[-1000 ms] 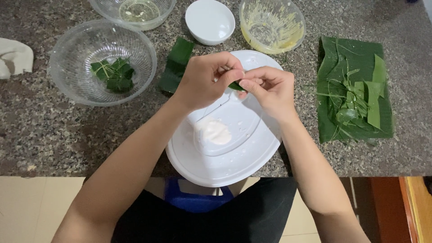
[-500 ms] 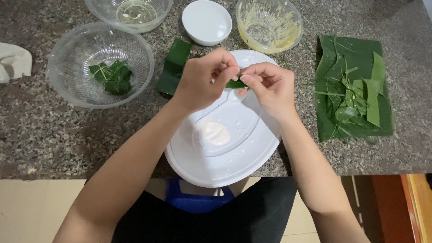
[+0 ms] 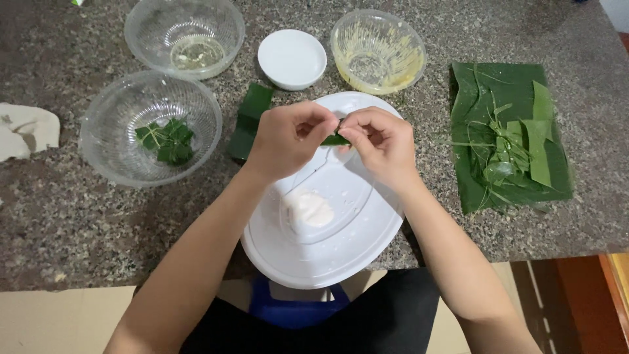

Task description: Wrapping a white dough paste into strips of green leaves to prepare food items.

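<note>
Fingertips of my left hand (image 3: 288,139) and my right hand (image 3: 383,143) are pinching together on a small green leaf parcel (image 3: 335,139), holding it between them above the far rim of the white oval tray (image 3: 367,249). A white lump of dough (image 3: 309,210) is lying in the tray's middle. To my left, a clear bowl (image 3: 108,154) is holding finished green parcels (image 3: 165,139). To my right, a banana leaf sheet (image 3: 472,177) is lying on the granite counter (image 3: 52,223) with leaf strips (image 3: 517,144) piled on it.
</note>
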